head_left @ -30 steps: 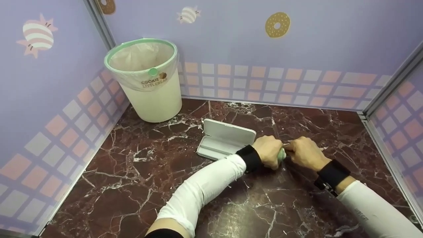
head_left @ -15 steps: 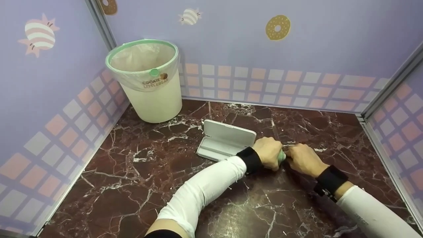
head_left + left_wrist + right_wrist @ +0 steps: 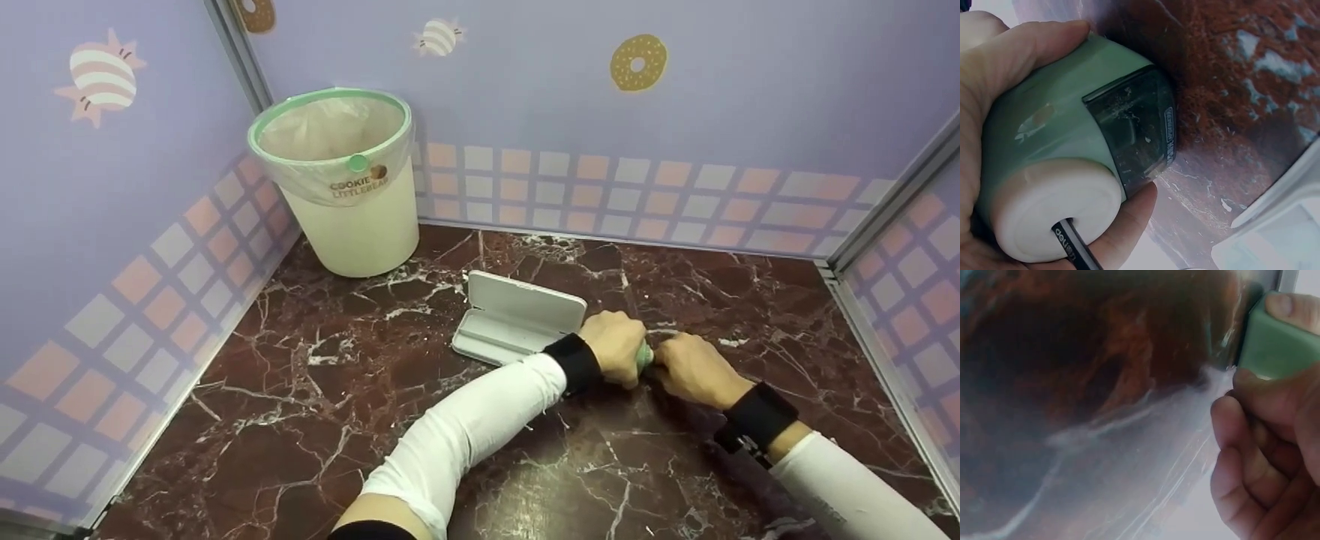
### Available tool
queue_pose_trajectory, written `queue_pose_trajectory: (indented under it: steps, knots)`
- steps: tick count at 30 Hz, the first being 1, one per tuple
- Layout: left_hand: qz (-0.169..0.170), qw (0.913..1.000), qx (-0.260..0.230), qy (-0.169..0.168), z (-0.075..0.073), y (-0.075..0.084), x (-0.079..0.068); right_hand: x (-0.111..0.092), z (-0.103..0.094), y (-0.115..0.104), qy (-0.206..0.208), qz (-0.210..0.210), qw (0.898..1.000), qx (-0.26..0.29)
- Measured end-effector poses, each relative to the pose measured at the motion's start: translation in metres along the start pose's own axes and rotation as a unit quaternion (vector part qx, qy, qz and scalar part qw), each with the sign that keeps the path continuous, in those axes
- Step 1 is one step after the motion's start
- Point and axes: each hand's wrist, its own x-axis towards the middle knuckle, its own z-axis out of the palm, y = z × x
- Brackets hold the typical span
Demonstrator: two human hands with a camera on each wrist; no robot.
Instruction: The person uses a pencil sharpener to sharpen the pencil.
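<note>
Near the case (image 3: 521, 301), left hand (image 3: 615, 347) is rightly clasping round a likely light, rigid sharpener (image 3: 1064, 132); right hand (image 3: 696, 369) is hiding any hold

The left forearm (image 3: 465, 431) and right forearm (image 3: 847, 487) extend forward, converging right of centre, hands near each other. The left hand (image 3: 616, 349) is curved in a wide grip, digits parted; the right hand (image 3: 694, 369) has fingers folded inward, thumb (image 3: 1275, 396) and forefinger (image 3: 1233, 424) drawn together.
</note>
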Motion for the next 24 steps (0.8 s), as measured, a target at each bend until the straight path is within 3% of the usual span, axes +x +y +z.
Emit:
queue_pose_trajectory:
  steps: [12,24]
  knots:
    - [-0.019,0.9997,0.012,0.002,-0.002,-0.001,0.002,-0.012,-0.007,-0.02,0.021,-0.045,0.998,-0.027]
    - [-0.019,0.9997,0.016,-0.001,-0.005,0.004,0.0,-0.013,-0.039,-0.036,0.017,-0.074,0.994,-0.081]
